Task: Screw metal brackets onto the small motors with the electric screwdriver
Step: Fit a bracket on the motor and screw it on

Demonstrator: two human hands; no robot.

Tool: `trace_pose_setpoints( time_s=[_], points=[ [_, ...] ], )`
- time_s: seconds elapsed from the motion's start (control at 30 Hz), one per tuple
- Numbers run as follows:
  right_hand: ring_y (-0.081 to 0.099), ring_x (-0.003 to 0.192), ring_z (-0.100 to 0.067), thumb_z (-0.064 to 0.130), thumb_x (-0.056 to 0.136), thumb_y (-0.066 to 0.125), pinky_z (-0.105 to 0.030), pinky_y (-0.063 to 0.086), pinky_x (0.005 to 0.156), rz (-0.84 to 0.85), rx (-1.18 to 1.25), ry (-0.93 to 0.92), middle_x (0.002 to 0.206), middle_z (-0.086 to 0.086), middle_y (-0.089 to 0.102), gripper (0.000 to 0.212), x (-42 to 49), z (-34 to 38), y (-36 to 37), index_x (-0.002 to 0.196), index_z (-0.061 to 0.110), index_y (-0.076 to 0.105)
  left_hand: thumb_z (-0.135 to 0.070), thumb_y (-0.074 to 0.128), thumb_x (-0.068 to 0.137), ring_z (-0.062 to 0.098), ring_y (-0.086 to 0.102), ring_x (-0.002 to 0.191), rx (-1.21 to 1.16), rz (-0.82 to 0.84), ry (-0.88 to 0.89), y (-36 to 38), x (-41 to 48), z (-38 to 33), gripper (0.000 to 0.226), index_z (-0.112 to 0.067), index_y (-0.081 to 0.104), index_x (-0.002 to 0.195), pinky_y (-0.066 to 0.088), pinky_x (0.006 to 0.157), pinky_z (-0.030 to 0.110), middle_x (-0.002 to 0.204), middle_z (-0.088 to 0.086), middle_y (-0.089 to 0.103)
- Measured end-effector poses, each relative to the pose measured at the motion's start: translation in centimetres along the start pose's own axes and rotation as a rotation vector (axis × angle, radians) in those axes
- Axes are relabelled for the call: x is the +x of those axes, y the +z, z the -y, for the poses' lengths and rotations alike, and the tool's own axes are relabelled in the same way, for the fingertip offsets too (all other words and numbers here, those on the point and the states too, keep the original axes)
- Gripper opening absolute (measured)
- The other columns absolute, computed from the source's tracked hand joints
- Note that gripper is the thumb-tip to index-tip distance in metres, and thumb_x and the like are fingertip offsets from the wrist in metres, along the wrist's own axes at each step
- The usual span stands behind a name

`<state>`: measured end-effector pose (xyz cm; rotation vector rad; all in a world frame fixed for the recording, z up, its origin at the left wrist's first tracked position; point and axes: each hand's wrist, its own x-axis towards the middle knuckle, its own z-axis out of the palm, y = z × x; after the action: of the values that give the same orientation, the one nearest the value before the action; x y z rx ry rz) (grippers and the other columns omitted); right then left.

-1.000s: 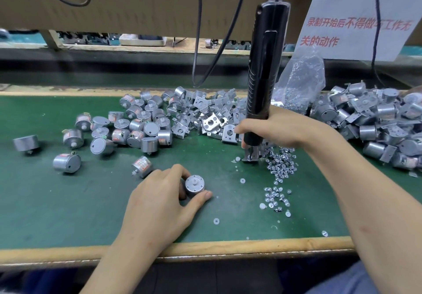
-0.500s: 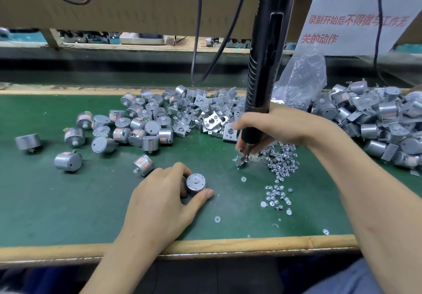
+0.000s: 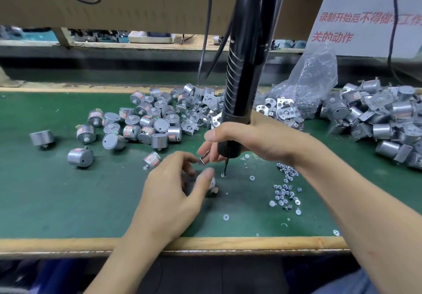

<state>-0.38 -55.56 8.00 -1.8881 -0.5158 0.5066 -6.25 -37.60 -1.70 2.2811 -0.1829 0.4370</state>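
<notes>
The right hand is wrapped round the electric screwdriver and pinches a metal bracket, while the left hand grips a small motor on the tabletop just below it. The screwdriver stands nearly upright, bit down on a loose screw. Next, I think, the bracket must sit flat on the motor, holes matched.

Factory assembly station: green bench mat, small motors and brackets heaped along its far side, electric screwdriver hanging above it, printed notice behind it.
</notes>
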Motion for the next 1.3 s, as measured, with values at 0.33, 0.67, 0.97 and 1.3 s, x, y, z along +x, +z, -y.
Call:
trace_pose_setpoints(
  time_s=[0.33, 0.67, 0.97, 1.3],
  points=[
    [0.075, 0.1, -0.024, 0.031, 0.082, 0.059, -0.032, 0.058, 0.093, 0.027, 0.021, -0.09, 0.102, -0.016, 0.078, 0.041, -0.1, 0.2, 0.4, 0.076, -0.008, 0.073, -0.024, 0.073, 0.087, 0.007, 0.055, 0.054, -0.132, -0.032, -0.085, -0.4, 0.6, 0.8, 0.012, -0.033, 0.07, 0.094, 0.037, 0.056, 0.008, 0.065, -0.023, 0.061],
    [0.074, 0.086, -0.026, 0.035, 0.084, 0.064, -0.017, 0.05, 0.073, -0.083, -0.054, -0.14, 0.1, 0.001, 0.078, 0.031, 0.3, -0.4, -0.4, 0.092, 0.009, 0.078, -0.02, 0.067, 0.09, 0.008, 0.057, 0.058, -0.204, -0.208, -0.157, -0.6, 0.8, 0.7, 0.011, -0.029, 0.071, 0.084, 0.038, 0.055, 0.008, 0.068, -0.017, 0.065],
    [0.069, 0.071, -0.027, 0.025, 0.092, 0.061, -0.032, 0.054, 0.07, -0.403, 0.23, -0.442, 0.09, -0.014, 0.074, 0.028, 0.7, 0.9, -0.5, 0.105, 0.001, 0.068, -0.02, 0.064, 0.094, 0.004, 0.066, 0.068, -0.288, -0.151, -0.124, -0.8, 0.7, 0.2, 0.014, -0.03, 0.07, 0.086, 0.044, 0.064, 0.007, 0.073, -0.017, 0.07],
    [0.05, 0.047, -0.022, 0.054, 0.085, 0.056, -0.03, 0.043, 0.05, -0.667, 0.403, -0.541, 0.064, -0.004, 0.053, 0.057, 0.8, 2.3, 1.0, 0.101, -0.001, 0.058, -0.026, 0.077, 0.084, 0.012, 0.068, 0.068, -0.353, -0.052, -0.17, -0.3, 0.7, 0.2, 0.009, -0.028, 0.074, 0.076, 0.053, 0.065, 0.02, 0.073, -0.011, 0.073]
  ],
)
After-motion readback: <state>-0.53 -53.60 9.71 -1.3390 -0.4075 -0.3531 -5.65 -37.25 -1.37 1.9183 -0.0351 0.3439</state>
